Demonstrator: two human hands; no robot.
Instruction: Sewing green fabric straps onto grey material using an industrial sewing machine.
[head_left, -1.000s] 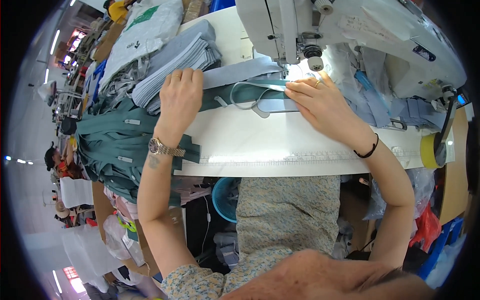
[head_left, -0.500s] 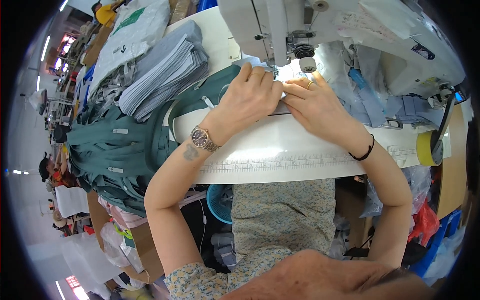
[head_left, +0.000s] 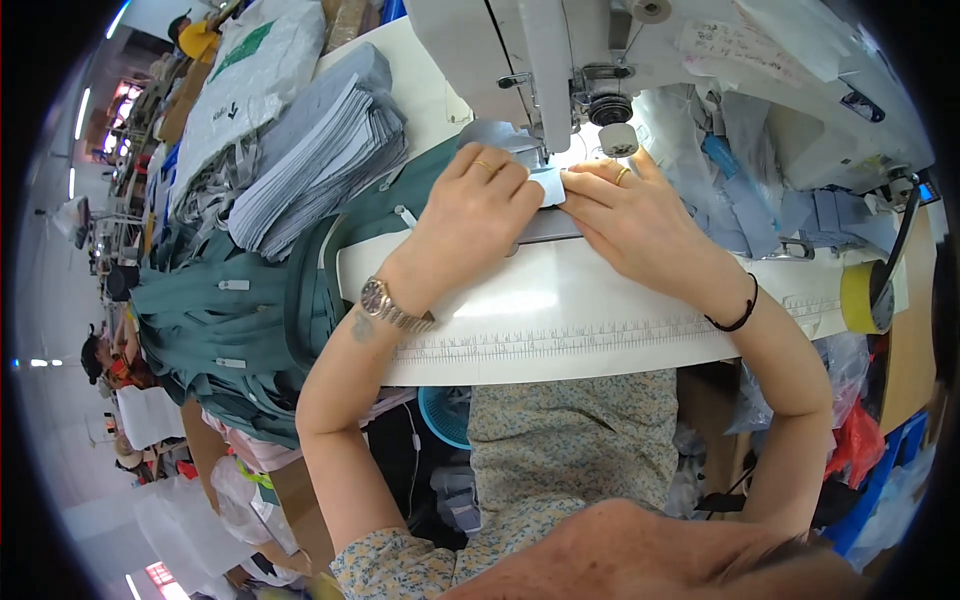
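Note:
Under the head of a white sewing machine (head_left: 560, 60) a small light-blue fabric piece (head_left: 550, 187) lies near the needle. My left hand (head_left: 475, 215) is closed with its fingertips gripping the left part of that piece. My right hand (head_left: 635, 215) pinches the piece's right edge between thumb and fingers, just below the machine's round knob. Both hands hide part of the fabric. Dark green fabric (head_left: 400, 200) with a small white tag runs behind my left hand.
At the left lie a stack of folded grey-blue fabric (head_left: 320, 160), a white plastic bag (head_left: 255, 70) and green garments (head_left: 225, 310). A yellow tape roll (head_left: 862, 297) stands at the right edge, beyond the ruler strip (head_left: 570, 340). A blue basket (head_left: 437, 415) sits below the table.
My left hand has shifted left and slightly down, away from the right hand, uncovering the light-blue piece between them. The right hand has barely moved.

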